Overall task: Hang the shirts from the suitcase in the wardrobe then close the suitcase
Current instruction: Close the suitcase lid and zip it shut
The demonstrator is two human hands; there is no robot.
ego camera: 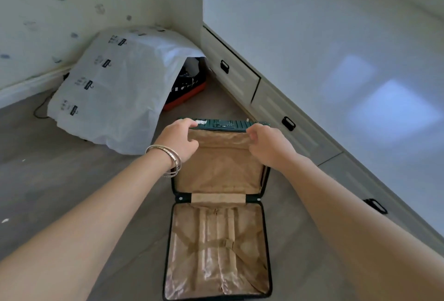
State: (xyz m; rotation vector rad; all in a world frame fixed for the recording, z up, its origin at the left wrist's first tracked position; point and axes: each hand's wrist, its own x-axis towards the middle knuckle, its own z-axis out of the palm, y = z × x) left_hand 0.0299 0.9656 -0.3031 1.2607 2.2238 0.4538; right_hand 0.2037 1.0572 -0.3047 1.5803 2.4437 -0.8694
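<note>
A dark green suitcase (217, 247) lies open on the floor in front of me, its tan lining bare with no shirts inside. Its lid (221, 168) is raised partway, tilted up from the hinge. My left hand (179, 138), bracelets on the wrist, grips the lid's top edge at the left corner. My right hand (266, 143) grips the same edge at the right corner. The white wardrobe (312, 36) stands to the right with its doors shut.
A white plastic cover (113, 89) drapes over a bulky object in the corner, with a red and black item (189, 89) showing beneath. Wardrobe drawers with black handles (287, 123) run along the right. A black cable (40, 108) lies by the skirting.
</note>
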